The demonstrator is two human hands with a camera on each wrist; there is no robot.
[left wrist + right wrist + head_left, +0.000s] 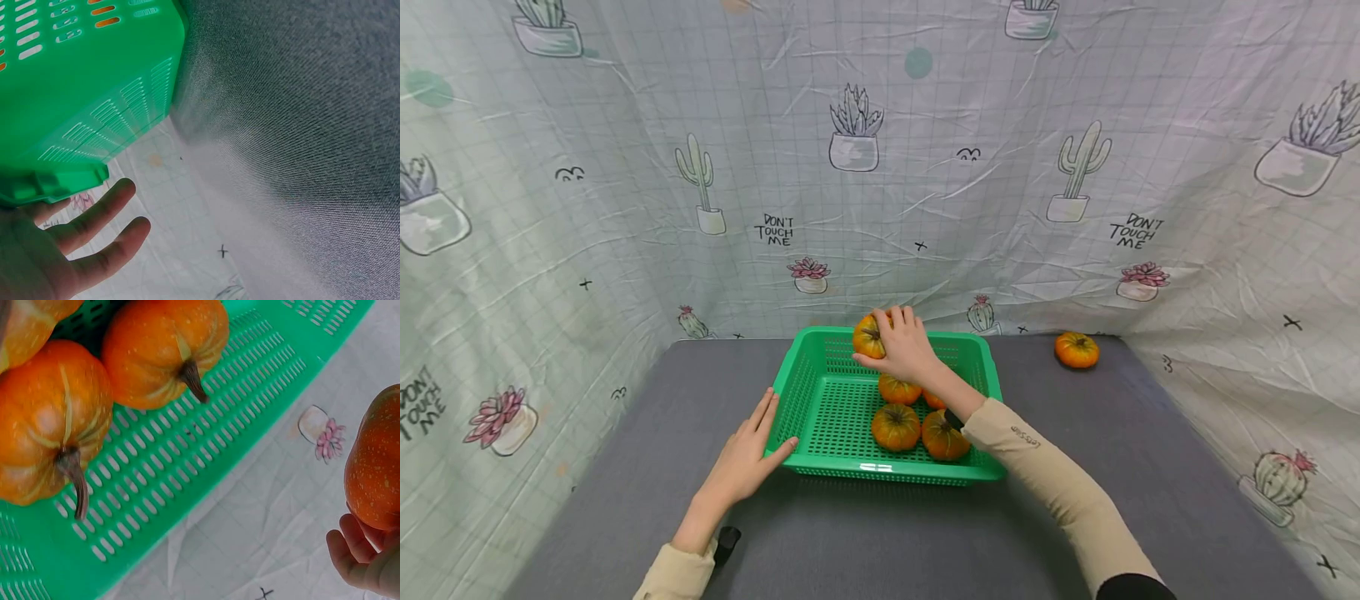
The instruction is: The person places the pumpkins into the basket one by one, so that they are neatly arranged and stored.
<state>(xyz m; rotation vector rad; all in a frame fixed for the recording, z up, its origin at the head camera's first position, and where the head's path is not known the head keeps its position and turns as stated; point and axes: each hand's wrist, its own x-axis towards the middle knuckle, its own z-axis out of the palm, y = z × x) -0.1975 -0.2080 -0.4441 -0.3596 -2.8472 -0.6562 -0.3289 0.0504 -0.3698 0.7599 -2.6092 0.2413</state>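
Note:
My right hand (907, 346) grips a small orange pumpkin (867, 337) above the back part of a green plastic basket (811, 400). In the right wrist view the held pumpkin (378, 469) shows at the right edge, fingers beneath it. Several more pumpkins (896, 427) lie in the right half of the basket; the right forearm partly covers them. My left hand (741, 458) rests at the basket's left rim with its fingers straight. In the left wrist view the left hand's fingers (103, 209) are spread beside the basket's outer wall (94, 106).
One more pumpkin (1077, 350) sits on the grey table (865, 542) at the back right, away from the basket. A hanging cloth (925, 200) printed with cacti and potted plants rises behind the table and along both sides.

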